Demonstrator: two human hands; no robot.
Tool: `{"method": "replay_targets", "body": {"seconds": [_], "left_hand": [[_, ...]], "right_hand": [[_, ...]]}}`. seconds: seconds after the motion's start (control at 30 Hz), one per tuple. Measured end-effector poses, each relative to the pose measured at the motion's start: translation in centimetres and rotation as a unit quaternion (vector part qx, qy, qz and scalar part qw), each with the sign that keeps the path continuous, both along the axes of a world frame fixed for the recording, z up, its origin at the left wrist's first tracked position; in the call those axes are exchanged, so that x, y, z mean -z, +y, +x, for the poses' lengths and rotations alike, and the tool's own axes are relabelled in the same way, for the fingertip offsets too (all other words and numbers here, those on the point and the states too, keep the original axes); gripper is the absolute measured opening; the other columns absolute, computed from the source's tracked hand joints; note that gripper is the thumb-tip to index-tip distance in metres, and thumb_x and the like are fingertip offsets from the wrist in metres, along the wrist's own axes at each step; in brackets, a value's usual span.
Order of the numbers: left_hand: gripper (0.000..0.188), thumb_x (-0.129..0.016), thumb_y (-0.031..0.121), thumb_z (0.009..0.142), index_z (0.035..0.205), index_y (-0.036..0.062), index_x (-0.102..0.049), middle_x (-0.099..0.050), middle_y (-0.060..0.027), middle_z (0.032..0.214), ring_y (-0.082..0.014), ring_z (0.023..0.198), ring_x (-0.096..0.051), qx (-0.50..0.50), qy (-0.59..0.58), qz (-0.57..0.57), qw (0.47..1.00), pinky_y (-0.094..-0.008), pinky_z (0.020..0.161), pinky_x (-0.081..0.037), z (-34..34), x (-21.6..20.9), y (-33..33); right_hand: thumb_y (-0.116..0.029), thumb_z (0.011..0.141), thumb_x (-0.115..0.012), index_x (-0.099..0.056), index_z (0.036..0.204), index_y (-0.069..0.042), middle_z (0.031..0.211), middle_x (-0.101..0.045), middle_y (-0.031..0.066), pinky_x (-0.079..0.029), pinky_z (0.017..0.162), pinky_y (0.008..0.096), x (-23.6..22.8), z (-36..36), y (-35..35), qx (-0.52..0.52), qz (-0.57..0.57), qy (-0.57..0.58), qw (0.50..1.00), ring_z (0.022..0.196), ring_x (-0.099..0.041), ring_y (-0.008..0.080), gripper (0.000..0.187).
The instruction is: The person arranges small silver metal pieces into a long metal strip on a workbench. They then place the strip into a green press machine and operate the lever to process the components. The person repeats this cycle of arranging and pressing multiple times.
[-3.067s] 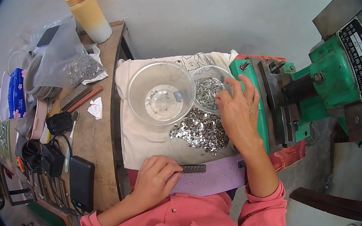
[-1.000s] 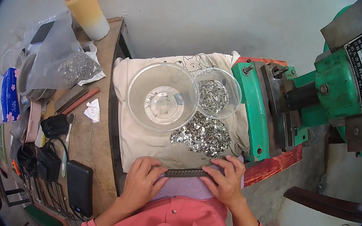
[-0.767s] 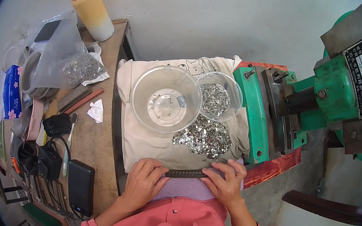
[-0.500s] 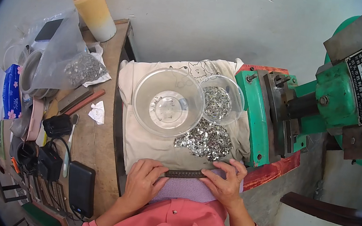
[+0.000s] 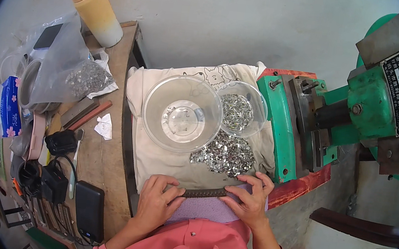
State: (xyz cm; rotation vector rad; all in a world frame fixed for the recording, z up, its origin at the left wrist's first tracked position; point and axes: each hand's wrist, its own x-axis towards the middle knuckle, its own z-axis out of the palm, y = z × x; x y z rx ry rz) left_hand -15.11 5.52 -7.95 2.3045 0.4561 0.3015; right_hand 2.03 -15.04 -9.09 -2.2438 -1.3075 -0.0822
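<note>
Dark narrow metal-looking bar (image 5: 204, 193) with notches along it is held crosswise at the near edge of a beige printed cloth (image 5: 151, 156), over the far edge of a purple textured mat (image 5: 204, 209); whether it is lifted off the mat cannot be told. Its left end is pinched between the thumb and fingers of the left hand (image 5: 156, 200); its right end is pinched by the right hand (image 5: 250, 200), two of whose fingers are raised. Small flat silver metal pieces (image 5: 226, 153) are heaped between the bar and two round clear plastic tubs. The large tub (image 5: 160, 100), with a few bits scattered inside, is set left of the cloth's middle; the small tub (image 5: 260, 107), partly filled with thin silver pins (image 5: 237, 113), is placed close beside it, toward the far right corner. Beyond the cloth's right edge, a green metal press (image 5: 370, 103) is seen
</note>
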Motion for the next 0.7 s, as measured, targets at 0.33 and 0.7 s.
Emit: {"method": "replay_targets", "body": {"seconds": [0.33, 0.7], "left_hand": [[0.023, -0.082, 0.011, 0.070, 0.090, 0.0081, -0.073, -0.063, -0.0056, 0.105, -0.0282, 0.098, -0.056, 0.004, 0.013, -0.004, 1.000, -0.0404, 0.083, -0.045, -0.01, 0.23, 0.13], [0.023, -0.082, 0.011, 0.070, 0.091, 0.0081, -0.072, -0.062, -0.0059, 0.106, -0.0288, 0.100, -0.056, -0.001, 0.013, -0.010, 1.000, -0.0410, 0.085, -0.045, -0.05, 0.32, 0.00]], "right_hand": [[-0.034, 0.067, -0.088, -0.078, 0.090, -0.020, 0.116, -0.063, 0.0029, -0.032, 0.106, 0.0440, 0.20, -0.02, -0.12, 0.005, 0.001, 0.014, 1.000, 0.121, -0.043, 0.0305, 0.028], [-0.035, 0.067, -0.088, -0.078, 0.091, -0.020, 0.118, -0.062, 0.0038, -0.032, 0.107, 0.0450, 0.08, -0.09, -0.07, 0.005, 0.007, 0.013, 1.000, 0.123, -0.040, 0.0320, 0.030]]}}
